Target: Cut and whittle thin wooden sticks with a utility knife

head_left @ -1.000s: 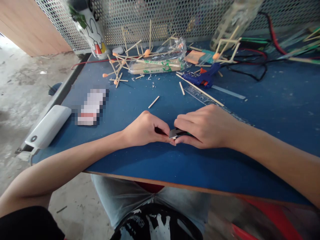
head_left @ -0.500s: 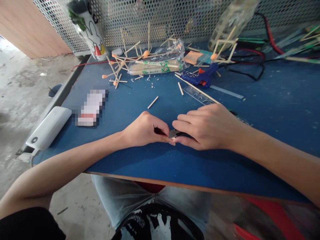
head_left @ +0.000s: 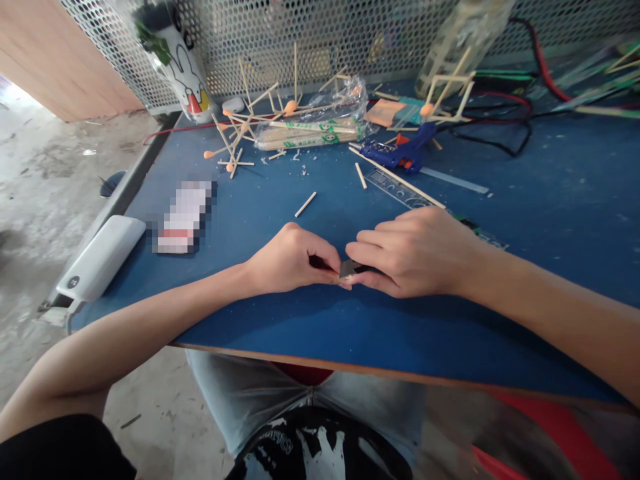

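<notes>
Above the near edge of the blue table [head_left: 280, 320], the left hand [head_left: 295, 260] pinches a small pale piece [head_left: 347, 279], mostly hidden, between thumb and fingers, while the right hand [head_left: 410, 257] grips a knife [head_left: 350, 268] whose blade lies at that piece. Beyond the hands, a short stick [head_left: 305, 205] lies apart on the table. Toward the far edge are a blue glue gun [head_left: 403, 152], a plastic packet of sticks [head_left: 315, 132] and a stick frame with orange tips [head_left: 244, 127]; a white power bank [head_left: 103, 257] rests at the left edge.
</notes>
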The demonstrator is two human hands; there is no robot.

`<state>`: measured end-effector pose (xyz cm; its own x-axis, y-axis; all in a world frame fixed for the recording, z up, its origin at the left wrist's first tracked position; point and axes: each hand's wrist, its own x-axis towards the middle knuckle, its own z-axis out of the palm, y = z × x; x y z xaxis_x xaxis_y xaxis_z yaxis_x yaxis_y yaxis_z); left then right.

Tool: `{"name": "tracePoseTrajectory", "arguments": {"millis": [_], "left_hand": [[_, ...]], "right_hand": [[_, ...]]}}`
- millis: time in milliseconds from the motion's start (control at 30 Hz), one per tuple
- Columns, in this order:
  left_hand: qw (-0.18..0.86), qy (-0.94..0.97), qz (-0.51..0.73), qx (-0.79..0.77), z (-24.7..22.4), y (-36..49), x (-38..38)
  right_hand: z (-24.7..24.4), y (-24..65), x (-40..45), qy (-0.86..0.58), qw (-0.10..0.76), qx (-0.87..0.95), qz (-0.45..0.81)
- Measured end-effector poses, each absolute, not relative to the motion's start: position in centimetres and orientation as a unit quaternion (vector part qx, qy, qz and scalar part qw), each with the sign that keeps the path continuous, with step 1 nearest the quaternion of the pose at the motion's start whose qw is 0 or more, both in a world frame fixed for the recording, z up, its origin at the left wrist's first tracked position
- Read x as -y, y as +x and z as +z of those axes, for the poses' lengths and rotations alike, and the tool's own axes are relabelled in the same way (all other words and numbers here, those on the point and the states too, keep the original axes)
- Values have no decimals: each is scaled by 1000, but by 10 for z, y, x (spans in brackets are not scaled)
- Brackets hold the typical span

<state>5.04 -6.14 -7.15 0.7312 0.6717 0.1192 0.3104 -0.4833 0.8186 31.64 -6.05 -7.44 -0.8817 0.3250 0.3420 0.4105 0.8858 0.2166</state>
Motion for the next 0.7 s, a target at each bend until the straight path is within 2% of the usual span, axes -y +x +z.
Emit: {"name": "tracePoseTrajectory", "arguments": {"millis": [700], "left_hand": [[428, 828, 227, -283, -73, 49, 61]], "right_hand": [[-80, 322, 49, -151, 132, 972, -118]]}}
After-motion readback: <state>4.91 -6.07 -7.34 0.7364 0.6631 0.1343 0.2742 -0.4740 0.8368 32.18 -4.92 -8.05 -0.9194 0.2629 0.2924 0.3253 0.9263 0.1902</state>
